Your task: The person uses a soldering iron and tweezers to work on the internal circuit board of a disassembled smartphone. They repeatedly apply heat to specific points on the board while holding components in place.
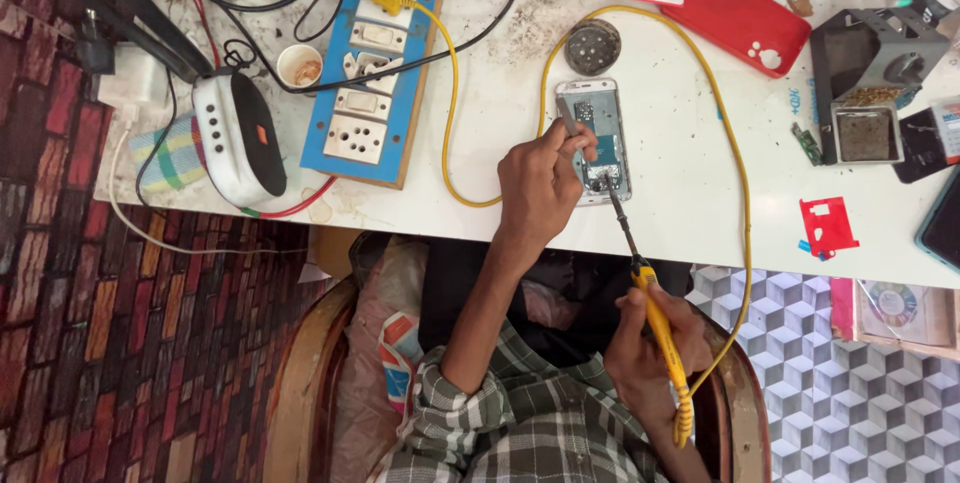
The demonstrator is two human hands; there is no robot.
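Observation:
An opened phone (pixel 592 113) lies face down on the white table (pixel 680 173), its circuit board exposed. My left hand (pixel 537 183) rests on the phone's left edge and pinches thin metal tweezers (pixel 568 123) over the board. My right hand (pixel 650 338), lower down near my lap, grips a yellow soldering iron (pixel 655 318). Its dark tip (pixel 610 188) touches the lower part of the phone's board. The iron's yellow cord (pixel 735 163) loops over the table to a plug in the switchboard.
A blue-and-wood switchboard (pixel 372 63) with sockets stands at the left, beside a white and black speaker (pixel 238 138). A round tin (pixel 592 46) sits above the phone. A red phone case (pixel 742 13), a metal stand (pixel 865 83) and a red plastic piece (pixel 828 225) lie to the right.

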